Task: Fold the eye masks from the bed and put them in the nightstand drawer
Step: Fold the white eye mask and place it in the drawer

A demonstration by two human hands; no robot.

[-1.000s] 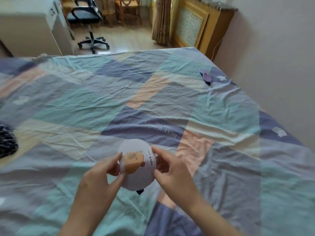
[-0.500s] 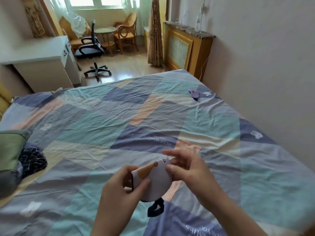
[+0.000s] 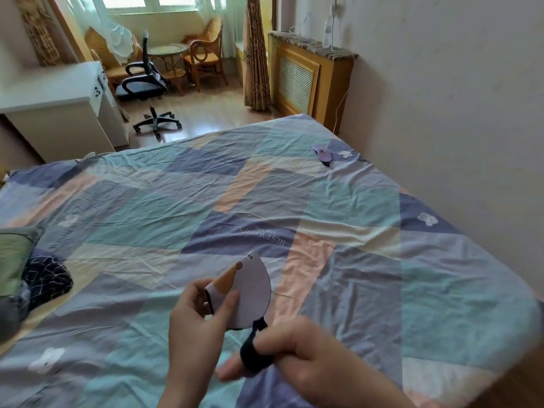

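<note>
A white eye mask (image 3: 248, 293) with an orange cartoon print is folded in half and held above the patchwork bed (image 3: 353, 260). My left hand (image 3: 200, 322) pinches its folded edge between thumb and fingers. The mask's black elastic strap (image 3: 254, 348) hangs below, and my right hand (image 3: 297, 354) has it looped around a finger. A second, purple eye mask (image 3: 323, 154) lies flat near the bed's far right corner. No nightstand is in view.
A dark patterned cloth (image 3: 47, 278) and a green pillow (image 3: 13, 254) lie at the bed's left edge. A wall runs along the bed's right side. Beyond the bed stand a white desk (image 3: 56, 107), an office chair (image 3: 144, 83) and a wooden radiator cover (image 3: 309, 78).
The mask went from spread open to folded in half. My right hand let go of the mask body and dropped down onto the black strap. The view tilted up toward the room.
</note>
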